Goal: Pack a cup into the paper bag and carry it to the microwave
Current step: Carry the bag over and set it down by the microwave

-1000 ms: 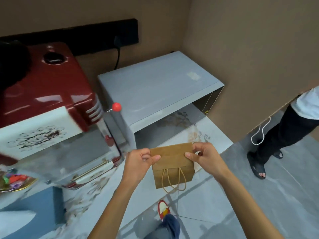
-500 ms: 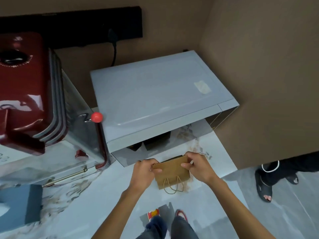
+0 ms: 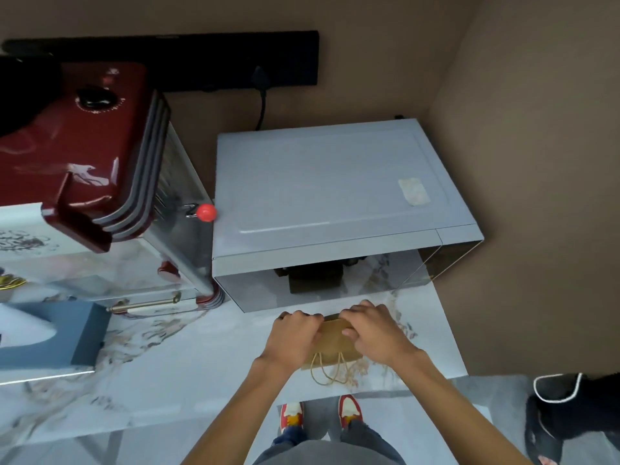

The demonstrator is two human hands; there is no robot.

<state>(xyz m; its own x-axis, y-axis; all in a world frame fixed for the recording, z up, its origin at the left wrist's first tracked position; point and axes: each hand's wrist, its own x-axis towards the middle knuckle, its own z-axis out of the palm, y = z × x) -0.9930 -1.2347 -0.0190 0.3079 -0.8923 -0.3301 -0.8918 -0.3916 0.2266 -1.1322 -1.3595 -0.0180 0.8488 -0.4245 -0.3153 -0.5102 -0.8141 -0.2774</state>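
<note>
The left hand [image 3: 295, 333] and right hand [image 3: 372, 327] both grip the paper bag [image 3: 332, 345] tight, right by the microwave [image 3: 332, 196]. The carrying looks done; next, let go gently.

Left hand [image 3: 293, 337] and right hand [image 3: 375, 332] in a closed grip on paper bag [image 3: 335, 344], on counter [image 3: 188, 370], just before microwave [image 3: 328, 196]

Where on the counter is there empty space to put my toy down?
The widest bare patch of counter lies between the blue box and the left hand. A narrower strip runs right of the right hand, toward the wall. It is crowded directly before the microwave, where both hands grip the paper bag.
</note>
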